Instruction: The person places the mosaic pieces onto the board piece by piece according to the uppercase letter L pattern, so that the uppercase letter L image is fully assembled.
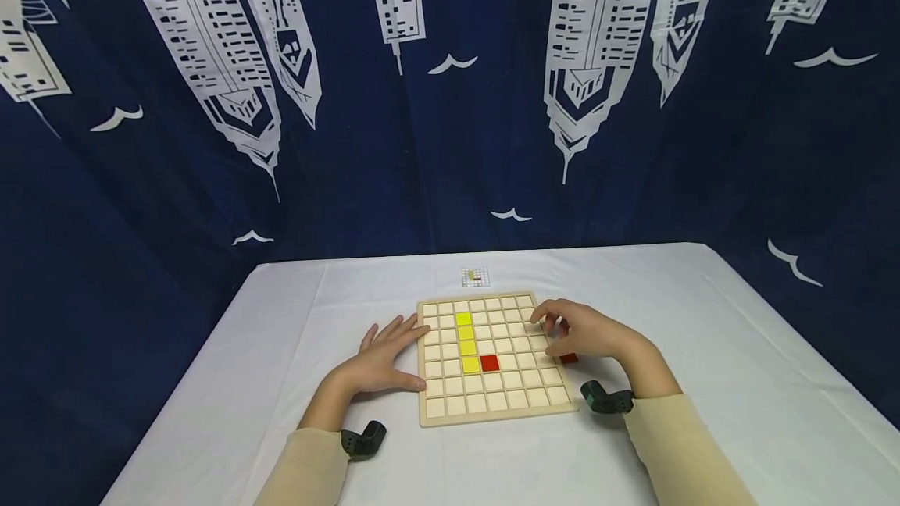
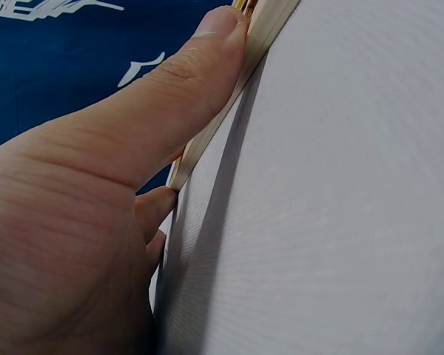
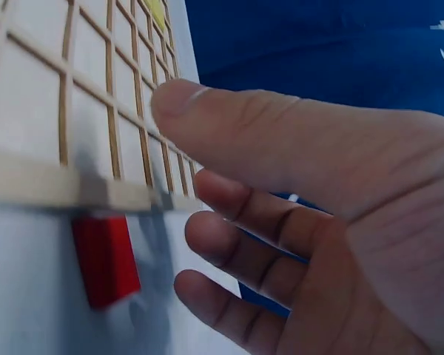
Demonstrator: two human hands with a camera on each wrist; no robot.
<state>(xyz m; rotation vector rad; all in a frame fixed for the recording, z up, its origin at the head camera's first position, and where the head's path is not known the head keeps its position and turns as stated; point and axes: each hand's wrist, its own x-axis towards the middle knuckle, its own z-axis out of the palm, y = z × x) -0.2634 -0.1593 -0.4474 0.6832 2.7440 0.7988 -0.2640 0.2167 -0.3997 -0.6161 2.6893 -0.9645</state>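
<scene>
A pale wooden grid board (image 1: 455, 407) lies on the table. Several yellow squares (image 1: 466, 333) form a column in its cells, and a red square (image 1: 489, 363) sits right of the lowest one. My left hand (image 1: 376, 365) rests at the board's left edge, fingers spread and thumb (image 2: 200, 74) touching the rim. Over the right edge hovers my right hand (image 1: 589, 332), its fingers loosely bent with nothing seen between them. Beneath that hand, a red block (image 3: 107, 262) lies on the cloth beside the board, partly hidden in the head view.
A small printed grid card (image 1: 475, 277) with coloured marks lies behind the board. White cloth (image 1: 316, 326) covers the table. A dark blue curtain (image 1: 422, 139) with white building prints hangs behind it. Each wrist wears a black camera band (image 1: 364, 440).
</scene>
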